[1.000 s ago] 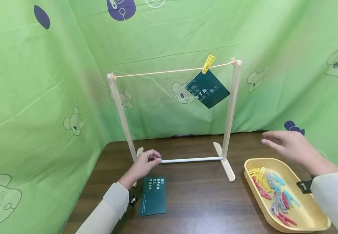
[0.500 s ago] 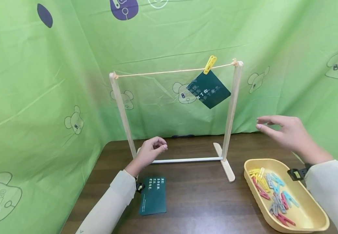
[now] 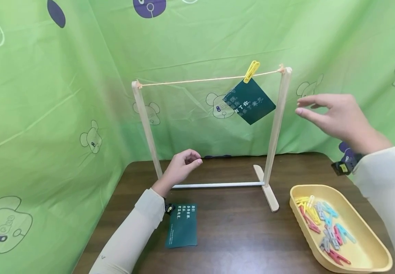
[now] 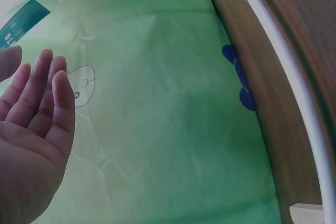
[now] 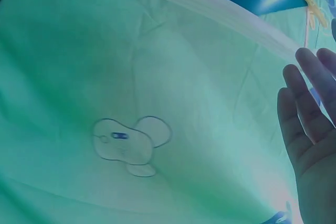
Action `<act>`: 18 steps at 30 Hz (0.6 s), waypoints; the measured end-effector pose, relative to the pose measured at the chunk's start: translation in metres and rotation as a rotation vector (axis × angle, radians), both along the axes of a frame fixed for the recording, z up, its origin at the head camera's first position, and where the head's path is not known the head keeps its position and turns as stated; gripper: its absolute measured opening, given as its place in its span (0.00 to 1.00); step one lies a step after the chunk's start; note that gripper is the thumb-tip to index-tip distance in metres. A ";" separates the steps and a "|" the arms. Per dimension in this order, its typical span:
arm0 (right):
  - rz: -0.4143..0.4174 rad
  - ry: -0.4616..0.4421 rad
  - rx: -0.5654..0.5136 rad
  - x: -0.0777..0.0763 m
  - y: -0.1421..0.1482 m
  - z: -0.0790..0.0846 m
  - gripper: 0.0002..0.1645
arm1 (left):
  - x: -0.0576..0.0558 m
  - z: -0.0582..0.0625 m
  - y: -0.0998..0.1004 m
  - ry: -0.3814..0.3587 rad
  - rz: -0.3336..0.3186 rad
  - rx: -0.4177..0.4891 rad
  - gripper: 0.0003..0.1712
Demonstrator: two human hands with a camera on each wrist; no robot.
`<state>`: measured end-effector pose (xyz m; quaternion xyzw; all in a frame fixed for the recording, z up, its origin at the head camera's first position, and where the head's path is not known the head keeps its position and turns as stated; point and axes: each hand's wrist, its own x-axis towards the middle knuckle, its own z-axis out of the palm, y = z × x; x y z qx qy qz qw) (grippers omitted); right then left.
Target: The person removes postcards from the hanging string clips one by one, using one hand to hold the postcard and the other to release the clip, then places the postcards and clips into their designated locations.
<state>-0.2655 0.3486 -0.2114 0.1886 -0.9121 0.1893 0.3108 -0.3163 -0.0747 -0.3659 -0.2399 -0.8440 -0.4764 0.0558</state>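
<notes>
A dark green card hangs by one corner from an orange string, held there by a yellow clothespin. The string runs between the two posts of a wooden stand. My right hand is raised in the air right of the stand, fingers loosely extended, holding nothing; the right wrist view shows its palm beside the right post. My left hand hovers near the stand's white lower bar, fingers relaxed, nothing in it. Below it, another green card lies on the table, partly behind the left wrist.
A yellow tray at the right front holds several clothespins in yellow, red, grey and blue. The brown table carries the stand. Green printed cloth encloses the back and sides.
My right hand has risen from above the tray to the height of the hanging card. My left hand has lifted off the lower bar area and moved slightly right.
</notes>
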 end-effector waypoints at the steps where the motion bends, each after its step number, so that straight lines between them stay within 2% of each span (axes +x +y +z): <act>1: 0.006 0.012 0.002 -0.002 -0.001 0.005 0.17 | -0.001 0.002 0.001 0.010 0.000 -0.002 0.09; 4: 0.012 0.038 0.009 -0.009 -0.002 0.016 0.17 | -0.004 0.006 0.004 0.030 -0.008 -0.007 0.09; 12: -0.011 0.030 -0.057 -0.029 -0.006 0.038 0.22 | -0.014 0.023 0.014 0.070 -0.013 -0.047 0.09; 18: -0.024 0.028 -0.077 -0.035 -0.016 0.054 0.24 | -0.020 0.030 0.020 0.093 -0.025 -0.042 0.12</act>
